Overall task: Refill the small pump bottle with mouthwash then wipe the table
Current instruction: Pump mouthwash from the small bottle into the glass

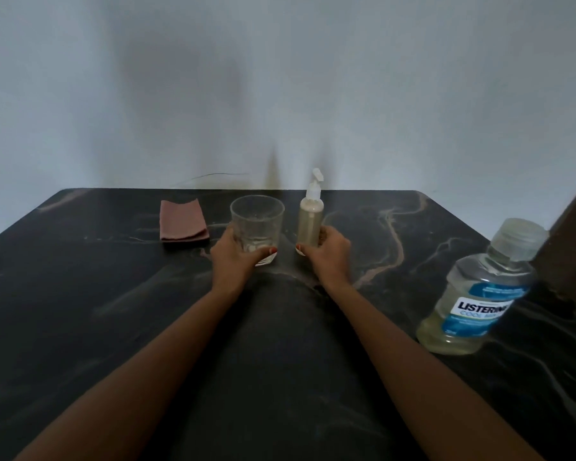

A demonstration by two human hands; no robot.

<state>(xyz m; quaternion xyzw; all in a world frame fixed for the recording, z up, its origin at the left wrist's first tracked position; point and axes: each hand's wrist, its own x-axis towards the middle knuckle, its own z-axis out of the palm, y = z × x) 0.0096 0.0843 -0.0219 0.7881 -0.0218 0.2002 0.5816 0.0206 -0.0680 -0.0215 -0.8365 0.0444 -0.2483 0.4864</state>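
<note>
Dark marble-patterned stone, veined in tan and grey, makes up the table (pixel 80 294) that fills the lower part of the head view, with a pale bluish wall (pixel 280 78) behind its far edge.

Both bare forearms reach forward from the bottom of the picture. The left hand (pixel 233 254) wraps the base of a clear drinking glass (pixel 257 221), thumb across the front and fingers round the left side; the glass stands upright on the table and looks almost empty. The right hand (pixel 330 254) is closed round the lower part of the small pump bottle (pixel 310 221), which stands upright just to the right of the glass, with a gap between them. That bottle has a white pump head with its nozzle turned up, and a pale yellowish liquid fills most of its body.

A folded reddish-brown cloth (pixel 183 221) lies flat on the table just left of the glass, near the far edge.

Well apart on the right, near the table's edge, stands the mouthwash bottle (pixel 476 294), clear plastic with a blue and white Listerine label, its cap on and pale liquid only in its bottom part. A dark brown surface rises beside it at the right border; what it is cannot be told.
</note>
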